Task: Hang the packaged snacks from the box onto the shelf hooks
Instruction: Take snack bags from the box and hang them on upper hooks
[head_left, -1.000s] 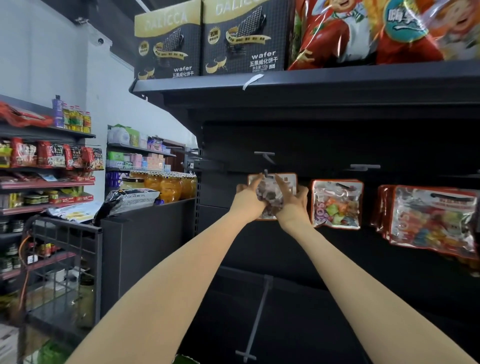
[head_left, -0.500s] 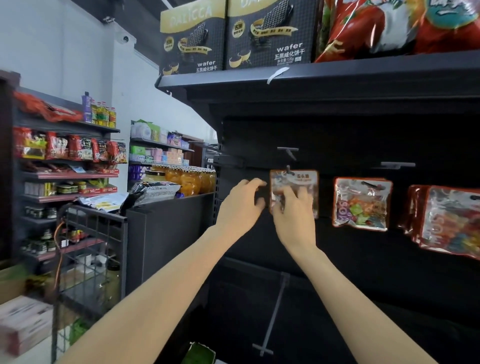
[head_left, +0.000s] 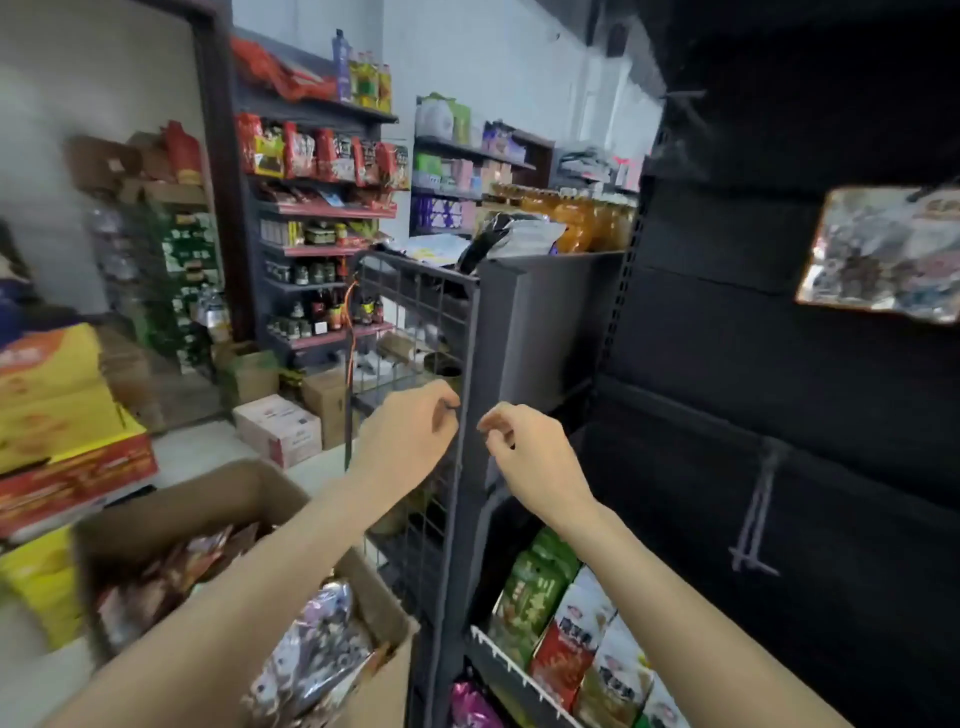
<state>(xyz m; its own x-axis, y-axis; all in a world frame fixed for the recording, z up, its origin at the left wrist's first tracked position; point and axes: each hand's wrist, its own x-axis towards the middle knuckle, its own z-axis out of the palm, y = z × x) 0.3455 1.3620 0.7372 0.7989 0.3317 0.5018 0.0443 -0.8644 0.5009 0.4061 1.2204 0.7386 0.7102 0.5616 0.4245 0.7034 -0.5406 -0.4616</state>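
A snack packet (head_left: 883, 254) with an orange border hangs on the black back panel at the upper right. The open cardboard box (head_left: 171, 504) sits at the lower left with several shiny snack packets (head_left: 317, 654) inside. My left hand (head_left: 410, 441) and my right hand (head_left: 530, 457) are held in mid-air in front of the shelf's left upright, fingers loosely curled, holding nothing. Both are well below and left of the hanging packet and above the box. An empty hook (head_left: 753, 525) sticks out of the panel at the right.
A wire mesh rack (head_left: 415, 322) stands behind my hands. Green and red-white snack bags (head_left: 561, 623) fill the lower shelf. Yellow and red cartons (head_left: 57, 415) are stacked at the left, small boxes (head_left: 280, 428) lie on the floor, and stocked store shelves (head_left: 322, 208) line the back.
Both hands have let go of the packet, which stays hanging on its hook, and have drawn back and down. The view has swung down and left, so the box now shows.
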